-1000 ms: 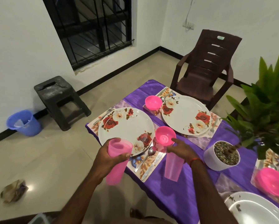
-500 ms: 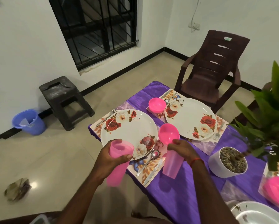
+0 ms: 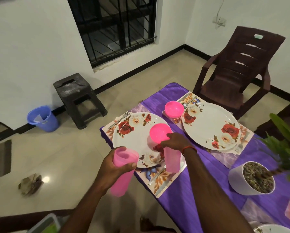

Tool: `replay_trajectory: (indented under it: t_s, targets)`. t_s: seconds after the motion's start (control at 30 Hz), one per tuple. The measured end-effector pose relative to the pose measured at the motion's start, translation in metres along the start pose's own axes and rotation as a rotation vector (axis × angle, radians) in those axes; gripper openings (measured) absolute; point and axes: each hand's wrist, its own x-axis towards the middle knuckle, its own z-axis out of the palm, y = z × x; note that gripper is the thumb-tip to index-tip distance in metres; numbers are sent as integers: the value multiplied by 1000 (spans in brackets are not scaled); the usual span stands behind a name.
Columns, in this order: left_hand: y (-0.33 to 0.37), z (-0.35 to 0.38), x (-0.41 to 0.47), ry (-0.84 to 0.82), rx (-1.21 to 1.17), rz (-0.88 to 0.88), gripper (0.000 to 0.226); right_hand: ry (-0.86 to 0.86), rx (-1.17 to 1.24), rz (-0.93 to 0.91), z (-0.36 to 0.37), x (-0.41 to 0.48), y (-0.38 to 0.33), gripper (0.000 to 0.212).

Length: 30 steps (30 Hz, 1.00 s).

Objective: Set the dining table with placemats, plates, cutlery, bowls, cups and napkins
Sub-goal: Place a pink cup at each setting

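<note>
While both hands are loaded, I check the edges first: the worktop (image 3: 199, 199), under a purple cloth, ends just left of the near plate (image 3: 134, 142), and that plate's placemat (image 3: 159, 184) runs right up to this edge. The left hand (image 3: 114, 167) sits below and left of the near plate, off the worktop and over the floor (image 3: 65, 157), fingers wrapped round an upright pink cup (image 3: 122, 184). The right hand (image 3: 176, 142) is over the near plate's right rim, curled on the top of a second pink cup (image 3: 172, 163) that hangs over the placemat; its fingertips also pinch a pink bowl (image 3: 159, 132), tilted above the plate, and I cannot tell whether the two touch. The hands are apart. I see open room in the bare cloth strip right of the near plate, before the far plate (image 3: 208, 125), and below-right of it toward a white plant pot (image 3: 240, 184). In the way, a knife (image 3: 163, 186) lies on the placemat just below the near plate, a fork (image 3: 120, 120) lies at its upper left, and another bowl (image 3: 174, 109) stands beyond it. A brown chair (image 3: 238, 73) is far beyond; a dark stool (image 3: 78, 98) and a blue bin (image 3: 43, 118) stand well apart to its left.
</note>
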Motion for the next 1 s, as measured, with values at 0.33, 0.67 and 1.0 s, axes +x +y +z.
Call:
replay_trajectory:
  t_s: [0.33, 0.67, 1.0]
  targets:
    - [-6, -3, 4, 16, 29, -6, 111, 32, 148, -28, -2, 0, 14, 69]
    - [-1, -2, 14, 50, 25, 30, 114, 612, 160, -110, -4, -13, 58, 65]
    - [0, 2, 15, 58, 42, 53, 114, 569, -36, -266, 5, -18, 75, 70]
